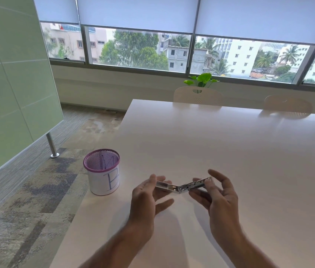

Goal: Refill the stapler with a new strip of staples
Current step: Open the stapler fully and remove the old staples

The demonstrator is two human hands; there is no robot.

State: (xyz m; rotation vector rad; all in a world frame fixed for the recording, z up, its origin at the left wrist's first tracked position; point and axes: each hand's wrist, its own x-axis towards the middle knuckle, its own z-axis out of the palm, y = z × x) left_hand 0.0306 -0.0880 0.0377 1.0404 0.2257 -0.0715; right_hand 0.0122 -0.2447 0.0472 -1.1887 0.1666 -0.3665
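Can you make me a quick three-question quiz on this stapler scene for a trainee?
1. True or false: the stapler is hinged open, held above the table.
2. Which hand holds the stapler's right half?
A. left hand
B. right hand
C. neither
3. Fill in: the letter on the mesh cup is ___.

Key: 1 true; 2 B; 3 B
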